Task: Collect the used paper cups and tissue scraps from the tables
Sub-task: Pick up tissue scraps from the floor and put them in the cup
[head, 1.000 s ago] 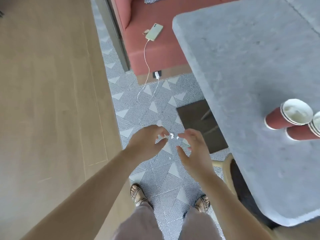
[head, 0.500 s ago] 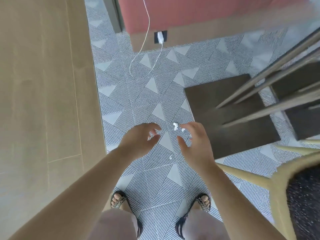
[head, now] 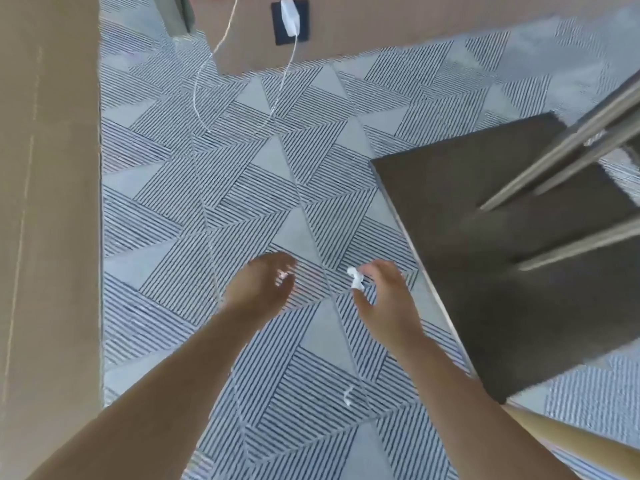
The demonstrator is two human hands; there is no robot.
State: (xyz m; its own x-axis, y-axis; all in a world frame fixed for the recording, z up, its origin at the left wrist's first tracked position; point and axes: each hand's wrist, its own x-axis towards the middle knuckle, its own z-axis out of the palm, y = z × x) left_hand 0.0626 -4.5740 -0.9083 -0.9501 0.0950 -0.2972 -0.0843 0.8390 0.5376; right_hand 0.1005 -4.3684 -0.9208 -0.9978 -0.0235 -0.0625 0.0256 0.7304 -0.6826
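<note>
the right hand (head: 382, 296) pinches a white scrap (head: 356, 279) of tissue with its thumb and finger tips. the scrap is light and soft, so i think a small pinch is all it needs. the left hand (head: 258, 284) is near it, with a gap between the two. its fingers are curled in. a white speck shows at its tips, but it is too blurry to tell if it holds something.

both hands hang over the rug (head: 242, 168), not over a table top. a fallen scrap (head: 347, 396) lies on the rug between the two arms, nearer the person than the hands are. i think it must be picked up too. no cups are in view.

on the right, a dark slab (head: 485, 254) sits on the rug, and its edge runs close by the right hand. pale table legs (head: 568, 150) slant over it. a tan chair leg (head: 571, 434) shows at the bottom right. so that side is crowded, and a hand could bump there. the left side has lots of room: open rug, then wood floor (head: 48, 237). a thin white cord (head: 277, 98) loops on the rug and goes up to a plug (head: 289, 13). it is well apart from the scraps, so it should not get in the way.
</note>
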